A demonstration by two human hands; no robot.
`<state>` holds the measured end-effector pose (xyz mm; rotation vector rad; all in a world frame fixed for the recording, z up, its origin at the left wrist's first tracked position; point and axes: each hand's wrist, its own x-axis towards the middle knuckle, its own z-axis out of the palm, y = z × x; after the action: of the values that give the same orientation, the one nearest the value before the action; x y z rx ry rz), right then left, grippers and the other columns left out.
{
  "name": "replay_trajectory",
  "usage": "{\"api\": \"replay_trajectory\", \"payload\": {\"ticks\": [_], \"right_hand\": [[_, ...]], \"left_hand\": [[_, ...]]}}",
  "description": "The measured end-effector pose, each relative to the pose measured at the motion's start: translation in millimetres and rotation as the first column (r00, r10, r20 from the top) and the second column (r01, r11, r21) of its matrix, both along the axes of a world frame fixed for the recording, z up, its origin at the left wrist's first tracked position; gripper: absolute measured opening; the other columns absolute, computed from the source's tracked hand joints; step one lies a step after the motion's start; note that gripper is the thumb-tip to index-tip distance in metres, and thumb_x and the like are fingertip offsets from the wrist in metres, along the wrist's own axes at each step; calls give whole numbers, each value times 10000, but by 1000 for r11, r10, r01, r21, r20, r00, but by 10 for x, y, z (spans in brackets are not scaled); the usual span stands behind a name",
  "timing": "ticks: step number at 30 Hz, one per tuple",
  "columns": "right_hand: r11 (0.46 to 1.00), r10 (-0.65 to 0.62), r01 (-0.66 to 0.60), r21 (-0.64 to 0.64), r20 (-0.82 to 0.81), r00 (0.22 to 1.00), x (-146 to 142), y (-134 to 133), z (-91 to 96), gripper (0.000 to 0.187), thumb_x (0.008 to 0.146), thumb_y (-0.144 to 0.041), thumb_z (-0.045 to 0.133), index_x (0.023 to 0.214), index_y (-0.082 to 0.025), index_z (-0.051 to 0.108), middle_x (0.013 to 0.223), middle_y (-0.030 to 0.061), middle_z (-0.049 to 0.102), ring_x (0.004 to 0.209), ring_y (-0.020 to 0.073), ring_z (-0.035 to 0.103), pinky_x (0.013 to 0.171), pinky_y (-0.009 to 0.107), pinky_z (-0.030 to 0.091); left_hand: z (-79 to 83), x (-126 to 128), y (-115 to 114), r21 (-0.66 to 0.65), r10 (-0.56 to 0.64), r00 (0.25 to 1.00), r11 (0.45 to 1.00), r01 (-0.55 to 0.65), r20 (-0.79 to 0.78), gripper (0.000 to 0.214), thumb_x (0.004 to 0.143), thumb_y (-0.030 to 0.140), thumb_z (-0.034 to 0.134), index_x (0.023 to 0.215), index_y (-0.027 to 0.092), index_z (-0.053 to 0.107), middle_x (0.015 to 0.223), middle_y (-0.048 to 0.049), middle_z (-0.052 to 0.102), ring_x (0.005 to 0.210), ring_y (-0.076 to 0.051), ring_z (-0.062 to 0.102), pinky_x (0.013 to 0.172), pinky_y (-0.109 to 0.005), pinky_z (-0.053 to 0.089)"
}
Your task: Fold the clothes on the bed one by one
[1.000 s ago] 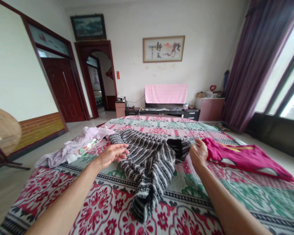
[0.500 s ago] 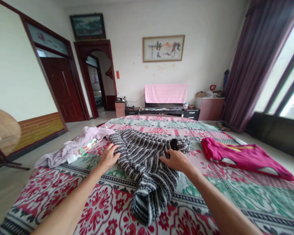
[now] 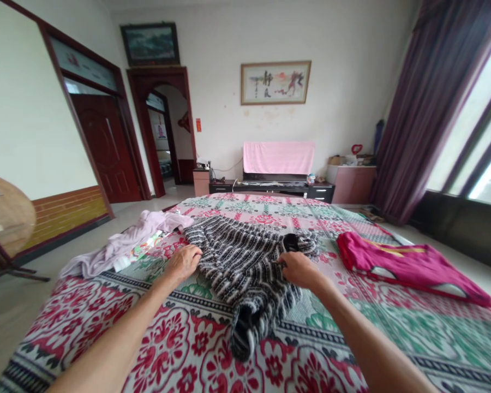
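Observation:
A black-and-white striped knit sweater (image 3: 245, 256) lies rumpled on the patterned bedspread (image 3: 159, 349). Its left edge is pinched in my left hand (image 3: 183, 263), with the fingers closed. On the other side, my right hand (image 3: 298, 268) grips the knit just below a black patch (image 3: 290, 242). One narrow part of the garment, with a dark opening, hangs toward me between my forearms. The fingertips of both hands are partly hidden in the fabric.
To the left lies a crumpled pale pink garment (image 3: 126, 243) over a white printed cloth. A folded magenta garment (image 3: 413, 267) rests at the right. Beyond the bed stand a low black cabinet (image 3: 321, 192) and a pink cloth-covered screen (image 3: 278, 157). A round wooden board (image 3: 8, 218) leans at far left.
Both hands have closed on the knit, where the fingers were looser before. The narrow part nearest me has shifted slightly right and drawn up away from me.

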<state>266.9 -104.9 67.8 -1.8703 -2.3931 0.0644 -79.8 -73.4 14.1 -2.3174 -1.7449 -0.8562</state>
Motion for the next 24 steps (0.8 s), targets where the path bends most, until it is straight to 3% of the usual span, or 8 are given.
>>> {"api": "replay_trajectory", "payload": {"ticks": [4,7,9,11,13,16,19,24], "right_hand": [[958,-251,262,114,-98,963,431,95,208,371,765,-155,432,1039,-190,681,980,140,703,952,280,647,740,318,447],[916,-362,379,131,-136,922,749,158,292,413,753,-148,452,1105,-179,665,1010,154,695,986,288,637,749,322,452],[911,-357,378,165,-145,923,850,173,317,420,757,-139,449,1119,-164,661,1031,155,693,983,275,637,766,317,447],[919,-300,329,217,-156,941,838,166,332,397,782,-158,434,1104,-165,666,1008,133,702,938,248,646,771,302,439],[945,-194,227,234,-157,968,735,138,342,351,790,-194,440,1039,-182,687,926,93,716,855,215,648,742,276,429],[987,21,4,158,-154,988,527,69,346,267,771,-274,492,906,-191,707,785,47,701,718,170,619,650,247,404],[993,115,-111,33,-150,982,394,-14,348,252,758,-370,531,788,-185,700,669,34,660,609,138,569,559,238,364],[944,45,-98,-314,-173,984,342,-138,404,369,756,-531,531,671,-188,637,551,19,588,452,101,478,434,231,314]], "left_hand": [[360,238,-224,-217,-94,992,970,112,90,225,775,260,493,812,184,702,728,-16,686,684,-151,597,679,-250,423],[577,373,-336,-415,-260,929,839,353,264,265,750,329,537,863,161,708,663,3,670,613,-130,569,571,-213,391],[627,385,-340,-414,-263,895,815,406,360,305,758,365,524,883,152,704,681,-7,687,624,-131,576,580,-211,405],[602,331,-297,-351,-146,918,893,283,368,323,762,385,500,856,152,703,687,-17,696,637,-141,590,602,-221,423],[536,233,-238,-299,47,959,953,41,280,316,749,385,499,836,165,708,706,-20,702,655,-154,609,614,-229,430],[431,78,-178,-273,256,963,936,-224,84,337,730,389,529,935,199,716,865,-29,724,778,-178,647,691,-238,444],[353,-31,-157,-342,228,972,910,-234,-60,459,718,423,559,1102,200,676,1059,-70,701,959,-223,638,808,-269,452],[264,-104,-127,-379,151,979,905,-193,-138,443,697,380,593,1095,205,683,1094,-91,685,1036,-253,611,869,-305,441]]}}
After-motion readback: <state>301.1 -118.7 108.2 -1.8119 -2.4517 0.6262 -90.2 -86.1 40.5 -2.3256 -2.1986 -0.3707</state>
